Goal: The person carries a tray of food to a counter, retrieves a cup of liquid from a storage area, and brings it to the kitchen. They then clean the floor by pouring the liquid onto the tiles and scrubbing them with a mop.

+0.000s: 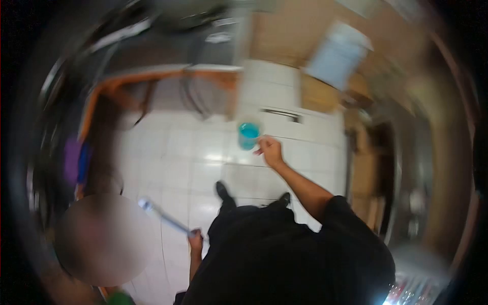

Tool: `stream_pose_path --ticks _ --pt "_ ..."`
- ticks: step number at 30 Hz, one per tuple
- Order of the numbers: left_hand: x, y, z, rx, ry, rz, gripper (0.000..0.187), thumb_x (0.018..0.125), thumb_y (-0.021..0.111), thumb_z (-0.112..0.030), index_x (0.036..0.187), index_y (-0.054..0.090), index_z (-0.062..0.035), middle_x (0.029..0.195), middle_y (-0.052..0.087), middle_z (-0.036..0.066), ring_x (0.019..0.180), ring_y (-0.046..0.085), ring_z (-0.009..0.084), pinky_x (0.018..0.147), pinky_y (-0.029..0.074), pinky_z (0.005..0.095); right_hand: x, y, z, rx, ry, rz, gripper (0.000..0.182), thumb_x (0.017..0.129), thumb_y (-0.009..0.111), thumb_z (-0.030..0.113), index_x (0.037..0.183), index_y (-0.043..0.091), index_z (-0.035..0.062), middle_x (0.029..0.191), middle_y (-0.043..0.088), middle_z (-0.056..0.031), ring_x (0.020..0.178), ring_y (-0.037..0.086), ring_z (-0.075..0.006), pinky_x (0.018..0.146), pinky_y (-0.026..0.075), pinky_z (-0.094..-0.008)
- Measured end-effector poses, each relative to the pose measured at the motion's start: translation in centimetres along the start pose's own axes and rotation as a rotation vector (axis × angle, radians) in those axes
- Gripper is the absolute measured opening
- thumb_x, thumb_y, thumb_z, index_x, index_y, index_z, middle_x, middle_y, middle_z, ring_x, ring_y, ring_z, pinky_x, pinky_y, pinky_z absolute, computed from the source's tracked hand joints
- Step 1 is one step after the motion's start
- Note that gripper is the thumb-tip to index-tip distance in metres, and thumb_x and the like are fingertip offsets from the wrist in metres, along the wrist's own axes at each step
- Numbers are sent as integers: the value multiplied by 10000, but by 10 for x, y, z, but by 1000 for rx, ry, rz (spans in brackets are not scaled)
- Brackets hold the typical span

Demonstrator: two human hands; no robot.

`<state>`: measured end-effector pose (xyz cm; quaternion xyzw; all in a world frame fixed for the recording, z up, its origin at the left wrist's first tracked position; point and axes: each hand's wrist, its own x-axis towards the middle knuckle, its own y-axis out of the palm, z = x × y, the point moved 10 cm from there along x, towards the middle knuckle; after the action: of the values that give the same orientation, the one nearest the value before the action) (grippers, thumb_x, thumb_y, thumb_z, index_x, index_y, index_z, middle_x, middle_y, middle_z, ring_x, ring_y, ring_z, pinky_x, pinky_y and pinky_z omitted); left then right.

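Observation:
My right hand (272, 151) is stretched out in front of me, its fingers closed on the side of a clear cup (243, 142). Bright blue liquid (249, 130) shows inside the cup, which is held over the floor. Down at my left side, my left hand (195, 239) is wrapped round one end of a long grey stick-like tool (172, 220). The tool points away to the left and has a pale tip (145, 203). Blur hides what kind of tool it is.
White floor tiles (198, 147) surround my shoes, with a dark slotted drain (282, 115) ahead. An orange-framed table (162, 73) stands front left. Cardboard boxes (319, 94) and a pale blue-white packet (339, 55) lie front right. A purple item (72, 160) hangs at left.

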<state>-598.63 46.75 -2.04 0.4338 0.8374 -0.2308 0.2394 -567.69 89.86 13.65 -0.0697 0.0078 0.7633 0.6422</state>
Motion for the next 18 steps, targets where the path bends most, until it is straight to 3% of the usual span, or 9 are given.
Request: stream_pose_path --ticks 3,7,9,11,12,13,14,15,18 --pt "-1 67 -53 281 90 99 278 812 550 -134 558 470 -53 472 425 14 405 380 113 389 285 292 -79 -209 3 -5 -16 -404 197 914 467 115 893 575 -49 766 589 -69 555 590 -130 501 507 -253" --pt "-11 178 -58 372 147 292 250 807 554 -142 597 484 -27 493 453 36 414 405 130 395 305 305 -206 -465 -6 -22 -152 -951 205 911 475 121 931 593 -45 762 603 -67 536 577 -127 492 470 -232" --pt "-32 249 -72 479 164 425 263 818 542 -142 591 469 -32 491 443 33 414 391 126 398 296 307 -277 -597 -22 -338 -11 -1185 231 910 495 179 847 583 -25 673 602 -68 538 576 -141 524 474 -284" --pt "-38 307 -80 653 181 542 283 828 526 -141 574 468 -31 485 441 30 428 398 124 404 297 309 -341 -666 20 -486 99 -1423 316 895 504 279 825 615 -9 646 607 -114 587 597 -185 586 464 -335" --pt "-28 326 -62 638 214 604 284 831 523 -144 580 498 -14 489 460 42 435 418 131 414 317 313 -375 -717 18 -890 206 -1543 320 900 488 286 857 617 -3 645 606 -114 596 591 -199 579 461 -346" --pt "-41 354 -70 685 225 651 286 835 521 -153 600 537 10 489 472 55 437 438 147 431 342 321 -408 -762 -1 -520 71 -1611 325 896 492 304 887 621 7 674 629 -133 559 591 -215 576 469 -362" --pt "-62 380 -85 680 192 619 293 825 539 -173 603 552 17 480 472 54 435 447 160 446 359 331 -428 -767 32 -452 207 -1667 330 890 497 307 876 620 2 713 649 -156 559 618 -230 588 483 -374" --pt "-65 400 -86 799 281 637 283 809 560 -183 614 559 22 477 470 74 431 440 164 449 352 342 -453 -787 49 -650 311 -1741 371 894 479 329 887 620 -14 725 656 -166 575 642 -235 609 494 -374" --pt "-103 458 -116 1004 513 729 256 793 571 -170 625 554 22 484 465 111 443 445 176 460 342 367 -525 -871 6 -723 420 -1838 439 891 448 377 909 622 -26 761 657 -164 679 650 -268 664 487 -387"
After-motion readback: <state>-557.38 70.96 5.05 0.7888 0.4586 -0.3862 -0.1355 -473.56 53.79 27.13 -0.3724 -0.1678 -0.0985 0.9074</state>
